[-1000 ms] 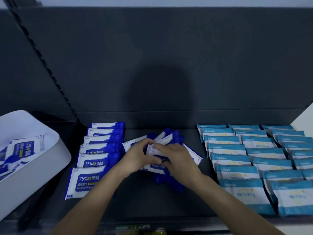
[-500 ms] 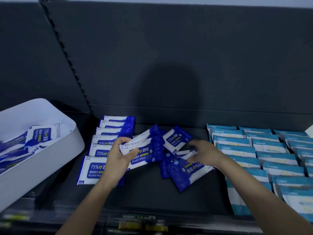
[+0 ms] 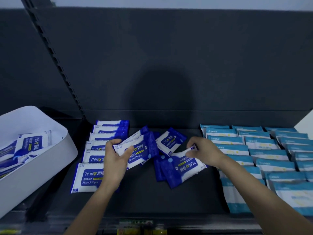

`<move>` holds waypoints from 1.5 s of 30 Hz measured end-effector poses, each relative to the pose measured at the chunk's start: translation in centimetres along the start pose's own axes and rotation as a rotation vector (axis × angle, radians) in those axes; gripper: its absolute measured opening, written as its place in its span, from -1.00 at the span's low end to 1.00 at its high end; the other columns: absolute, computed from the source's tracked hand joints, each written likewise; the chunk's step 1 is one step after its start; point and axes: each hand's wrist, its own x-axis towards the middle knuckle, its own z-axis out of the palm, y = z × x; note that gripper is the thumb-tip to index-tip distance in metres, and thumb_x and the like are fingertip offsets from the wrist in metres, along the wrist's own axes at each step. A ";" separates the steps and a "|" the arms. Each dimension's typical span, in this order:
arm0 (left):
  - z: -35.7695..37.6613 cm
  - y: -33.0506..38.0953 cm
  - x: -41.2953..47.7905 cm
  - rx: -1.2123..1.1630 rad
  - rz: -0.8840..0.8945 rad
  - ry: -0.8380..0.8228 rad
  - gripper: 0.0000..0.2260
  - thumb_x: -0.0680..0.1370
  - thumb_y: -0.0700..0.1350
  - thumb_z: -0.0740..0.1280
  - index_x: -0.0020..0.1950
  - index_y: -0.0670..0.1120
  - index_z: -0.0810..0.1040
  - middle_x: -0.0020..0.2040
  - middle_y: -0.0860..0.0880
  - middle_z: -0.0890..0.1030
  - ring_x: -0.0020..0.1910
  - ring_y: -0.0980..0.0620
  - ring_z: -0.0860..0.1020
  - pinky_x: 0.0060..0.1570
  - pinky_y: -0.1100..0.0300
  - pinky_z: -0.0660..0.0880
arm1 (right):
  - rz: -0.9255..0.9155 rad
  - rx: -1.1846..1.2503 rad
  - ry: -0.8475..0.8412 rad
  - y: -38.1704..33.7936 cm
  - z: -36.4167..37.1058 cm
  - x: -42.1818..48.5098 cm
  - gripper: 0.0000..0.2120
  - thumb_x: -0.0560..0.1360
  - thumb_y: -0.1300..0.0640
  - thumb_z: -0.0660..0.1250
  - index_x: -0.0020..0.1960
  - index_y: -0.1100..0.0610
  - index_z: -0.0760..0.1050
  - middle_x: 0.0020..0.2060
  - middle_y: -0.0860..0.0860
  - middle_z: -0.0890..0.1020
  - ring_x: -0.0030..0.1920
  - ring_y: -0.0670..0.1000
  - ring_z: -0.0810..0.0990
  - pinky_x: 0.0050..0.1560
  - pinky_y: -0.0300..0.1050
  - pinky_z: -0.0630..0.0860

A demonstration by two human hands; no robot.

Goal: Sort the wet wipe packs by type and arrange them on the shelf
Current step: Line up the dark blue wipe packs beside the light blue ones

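Two bare hands work over the dark grey flat shelf board (image 3: 135, 199).

Left hand (image 3: 115, 162): fingers and thumb are curled round the left end of a dark blue and white plastic alcohol-wipe pack (image 3: 140, 150), thumb on its printed face. The pack is tilted, right end further back. A second pack edge shows just behind it; cannot tell whether the hand holds that one too.

Right hand (image 3: 205, 152): fingertips pinch the white end seam of a second blue-white pack (image 3: 184, 167). Its print is upside down to the camera. It lies on top of a small loose pile of blue packs (image 3: 160, 173) at mid-shelf.

One more loose blue pack (image 3: 171, 141) lies tilted between the two hands, further back.

Left of the pile: a single overlapping column of blue-white packs (image 3: 94, 158), front to back, labels up. The left wrist covers part of the front one.

Right part of the shelf: light blue and white packs (image 3: 262, 146) in three overlapping columns. The right forearm crosses the nearest column.

Far left: a white plastic bin (image 3: 50, 168) holds jumbled blue-white packs (image 3: 28, 145).
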 end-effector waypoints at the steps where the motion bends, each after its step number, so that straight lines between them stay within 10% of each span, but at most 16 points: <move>1: 0.2 0.0 0.0 -0.004 0.002 0.010 -0.71 0.50 -0.12 0.43 0.09 0.09 0.39 -0.12 -0.07 0.63 -0.13 -0.14 0.66 -0.02 -0.19 0.58 | -0.018 -0.015 -0.048 -0.2 0.3 0.0 -0.73 0.42 0.10 0.46 0.09 0.04 0.50 0.00 -0.05 0.53 -0.04 -0.06 0.51 -0.21 -0.34 0.39; 9: -0.5 0.8 0.4 -0.049 0.073 0.093 -0.72 0.53 -0.13 0.39 0.12 0.07 0.35 -0.21 0.00 0.51 -0.19 -0.12 0.55 0.03 -0.19 0.53 | -0.193 -0.244 -0.054 -3.3 2.0 3.4 -0.65 0.55 0.16 0.29 0.32 0.17 0.44 0.21 0.12 0.52 0.21 0.09 0.49 0.17 -0.08 0.42; 16: -1.7 1.5 1.4 -0.070 0.120 0.220 -0.71 0.56 -0.16 0.34 0.16 0.02 0.28 -0.04 0.04 0.52 -0.02 -0.03 0.58 0.03 -0.04 0.54 | -0.282 -0.573 -0.364 -5.5 1.9 7.7 -0.03 0.39 0.04 0.49 0.56 0.06 -0.08 0.51 0.06 0.15 0.49 0.12 0.10 0.46 -0.01 0.18; 20: -2.2 1.4 1.6 -0.070 0.133 0.275 -0.71 0.56 -0.18 0.34 0.17 -0.01 0.28 0.06 0.00 0.53 -0.04 0.11 0.58 -0.11 0.25 0.50 | -0.265 -0.657 -0.353 -5.8 2.1 8.1 -0.24 0.29 -0.08 0.54 0.38 0.09 0.30 0.23 0.08 0.39 0.27 0.11 0.29 0.20 0.05 0.45; 27: -3.5 1.3 1.8 -0.036 0.113 0.347 -0.72 0.56 -0.18 0.34 0.17 -0.03 0.30 0.03 0.01 0.57 -0.02 0.01 0.59 -0.02 0.12 0.51 | -0.411 -0.477 -0.243 -8.9 1.7 9.5 -0.79 0.42 0.10 0.43 -0.02 0.16 0.50 -0.07 0.02 0.48 -0.03 0.05 0.49 0.00 0.00 0.46; 35: -3.9 1.7 1.4 -0.091 0.079 0.337 -0.76 0.58 -0.22 0.31 0.17 -0.06 0.30 -0.05 0.08 0.53 -0.26 0.23 0.57 -0.53 0.45 0.41 | -0.286 -0.472 -0.527 -11.1 4.3 10.4 -0.12 0.35 -0.04 0.52 0.51 0.09 0.13 0.40 0.01 0.32 0.38 0.09 0.32 0.36 -0.07 0.31; 38: -4.1 1.6 1.3 -0.097 0.072 0.330 -0.76 0.58 -0.21 0.31 0.16 -0.05 0.31 -0.02 0.04 0.55 -0.30 0.27 0.59 -0.53 0.44 0.42 | -0.353 -0.603 -0.441 -10.9 4.3 9.6 -0.33 0.23 -0.12 0.57 0.21 0.02 0.37 0.07 -0.02 0.40 0.13 0.04 0.40 0.17 0.05 0.44; 45: -4.3 1.1 1.5 -0.128 0.048 0.316 -0.77 0.58 -0.19 0.31 0.16 -0.02 0.32 0.00 0.05 0.57 -0.22 0.19 0.62 -0.51 0.38 0.47 | -0.559 -0.435 -0.333 -8.5 3.0 7.0 -0.51 0.30 0.05 0.54 0.13 0.01 0.39 0.00 -0.10 0.46 0.00 -0.06 0.44 0.00 -0.09 0.47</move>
